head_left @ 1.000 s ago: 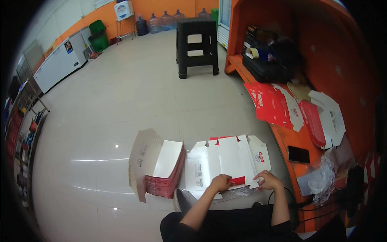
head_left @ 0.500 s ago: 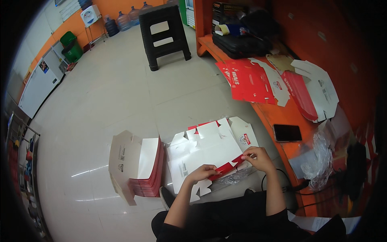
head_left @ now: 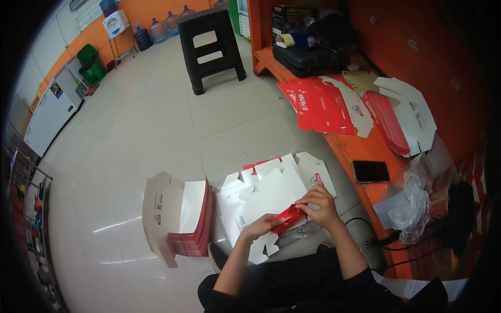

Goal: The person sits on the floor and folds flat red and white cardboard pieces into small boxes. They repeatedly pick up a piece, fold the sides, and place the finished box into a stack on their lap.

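A flat cardboard box blank (head_left: 261, 201), white inside and red outside, lies in front of me on other blanks. My left hand (head_left: 261, 226) is closed on the left end of its red near edge. My right hand (head_left: 319, 206) pinches the right end of that red edge, where a flap is folded up. Part of the fold is hidden behind my fingers. Left of the blank stands a stack of folded red-and-white boxes (head_left: 193, 242), its top one opened out with a pale lid panel (head_left: 156, 208).
An orange bench (head_left: 347, 151) runs along the right, bearing red blanks (head_left: 323, 107), a folded white-and-red box (head_left: 412, 117), a phone (head_left: 371, 171) and crumpled clear plastic (head_left: 412, 214). A black cable (head_left: 360, 219) hangs beside it. A black stool (head_left: 211, 49) stands farther off.
My right hand has shifted left, closer to my left hand. The red edge between them has turned from a long strip into a shorter, folded-up corner.
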`<action>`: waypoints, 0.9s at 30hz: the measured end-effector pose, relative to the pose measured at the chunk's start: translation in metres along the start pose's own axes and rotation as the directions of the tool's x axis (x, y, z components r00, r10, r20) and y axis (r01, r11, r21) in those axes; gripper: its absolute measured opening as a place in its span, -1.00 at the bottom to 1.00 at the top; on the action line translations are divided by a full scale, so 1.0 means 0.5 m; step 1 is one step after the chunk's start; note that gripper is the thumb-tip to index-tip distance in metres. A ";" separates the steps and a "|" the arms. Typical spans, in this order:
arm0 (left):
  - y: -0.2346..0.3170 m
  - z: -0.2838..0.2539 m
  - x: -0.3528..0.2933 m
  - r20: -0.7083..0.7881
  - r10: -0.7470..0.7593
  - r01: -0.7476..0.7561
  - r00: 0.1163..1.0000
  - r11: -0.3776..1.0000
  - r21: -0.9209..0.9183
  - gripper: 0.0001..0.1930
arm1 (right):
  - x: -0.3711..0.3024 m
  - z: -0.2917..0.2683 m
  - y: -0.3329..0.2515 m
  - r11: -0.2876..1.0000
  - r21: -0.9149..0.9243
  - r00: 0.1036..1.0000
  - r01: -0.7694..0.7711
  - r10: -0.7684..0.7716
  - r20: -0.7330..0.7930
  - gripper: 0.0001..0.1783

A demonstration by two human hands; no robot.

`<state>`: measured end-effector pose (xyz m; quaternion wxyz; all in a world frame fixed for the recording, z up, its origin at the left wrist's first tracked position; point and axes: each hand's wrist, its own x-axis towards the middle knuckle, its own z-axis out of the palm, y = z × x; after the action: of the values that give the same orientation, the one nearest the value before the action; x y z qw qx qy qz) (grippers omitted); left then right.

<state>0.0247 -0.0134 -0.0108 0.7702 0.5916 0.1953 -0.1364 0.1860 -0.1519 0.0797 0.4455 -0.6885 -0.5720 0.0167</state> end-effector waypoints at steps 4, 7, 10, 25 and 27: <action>-0.005 0.003 0.005 -0.003 0.074 -0.073 0.997 0.993 0.092 -0.69 | -0.010 0.033 -0.006 0.992 -0.043 0.991 0.117 -0.114 0.063 -0.88; -0.001 -0.002 -0.009 -0.094 0.103 -0.091 0.990 0.989 0.119 -0.70 | -0.008 0.039 -0.015 0.992 -0.045 0.986 0.122 -0.116 0.116 -0.89; 0.026 0.001 -0.031 -0.184 0.110 -0.069 0.977 0.974 0.214 -0.70 | -0.009 0.039 -0.020 0.993 -0.027 0.980 0.118 -0.112 0.162 -0.90; 0.108 -0.020 -0.109 -0.308 0.381 -0.486 0.872 0.746 -0.455 -0.53 | -0.143 0.107 -0.229 0.048 0.634 0.630 -0.772 -0.075 0.773 -0.13; 0.126 -0.002 -0.125 -0.453 0.468 -0.648 0.759 0.608 -0.458 -0.54 | -0.134 0.143 -0.278 -0.176 0.546 0.572 -0.819 -0.182 0.800 0.03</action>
<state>-0.0031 0.0028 0.0717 0.8799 0.3658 0.1405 0.2689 0.0175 -0.1704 0.0917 0.5175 -0.2179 -0.2476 0.7895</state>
